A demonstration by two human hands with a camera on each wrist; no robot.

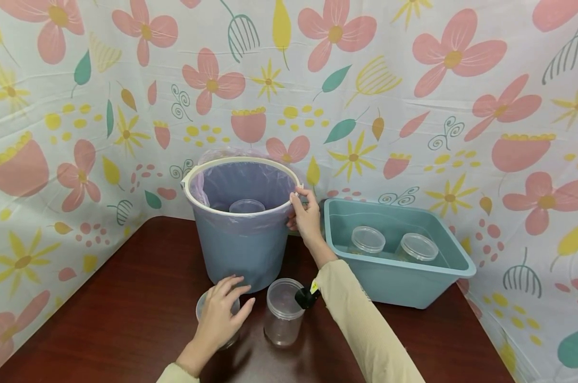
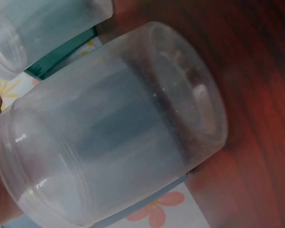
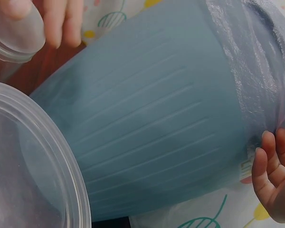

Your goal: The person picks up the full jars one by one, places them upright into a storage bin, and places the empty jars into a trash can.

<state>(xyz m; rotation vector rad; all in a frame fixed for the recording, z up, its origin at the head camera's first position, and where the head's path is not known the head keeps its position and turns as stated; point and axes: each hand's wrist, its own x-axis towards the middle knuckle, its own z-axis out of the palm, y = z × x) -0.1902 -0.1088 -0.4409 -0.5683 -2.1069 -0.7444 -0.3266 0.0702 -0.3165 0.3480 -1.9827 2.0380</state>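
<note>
A blue-grey trash can [image 1: 243,250] stands on the table, lined with a thin translucent purple bag [image 3: 247,61] under a cream rim ring [image 1: 241,214]. My right hand [image 1: 307,217] pinches the right side of its rim, thumb and fingers curled there. Inside the can shows a clear lidded jar [image 1: 247,206]. In front of the can, my left hand [image 1: 219,314] hovers over or lightly touches a clear plastic jar [image 2: 114,128], fingers spread and loosely bent; contact is hard to tell. Another clear jar [image 1: 283,324] stands upright to its right, below my right forearm.
To the right of the can sits a teal rectangular basin [image 1: 403,287] holding two clear lidded jars, one left [image 1: 368,239] and one right [image 1: 419,247]. A flowered cloth [image 1: 355,96] hangs behind the dark reddish wooden table [image 1: 121,298].
</note>
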